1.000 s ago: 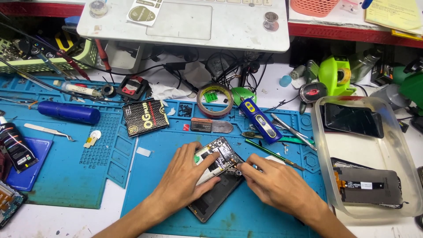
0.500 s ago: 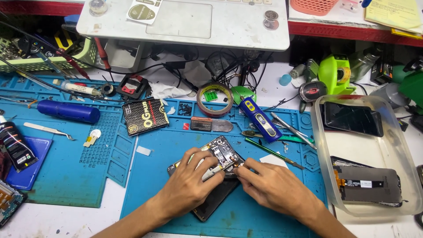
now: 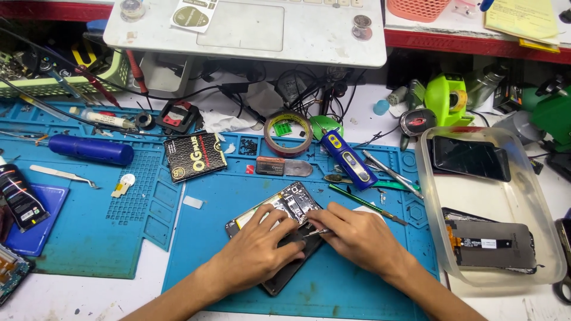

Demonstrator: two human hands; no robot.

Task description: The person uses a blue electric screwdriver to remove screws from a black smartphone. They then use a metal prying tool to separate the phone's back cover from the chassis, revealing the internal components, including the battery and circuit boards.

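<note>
on a blue work mat over a cluttered white bench, the left hand presses flat on an opened phone, fingers unclenched. the right hand pinches thin tweezers over it. a clear tray sits right.

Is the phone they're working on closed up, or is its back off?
Its back is off: the phone lies flat on the blue mat with its circuit boards bare, under the left hand and right hand.
</note>
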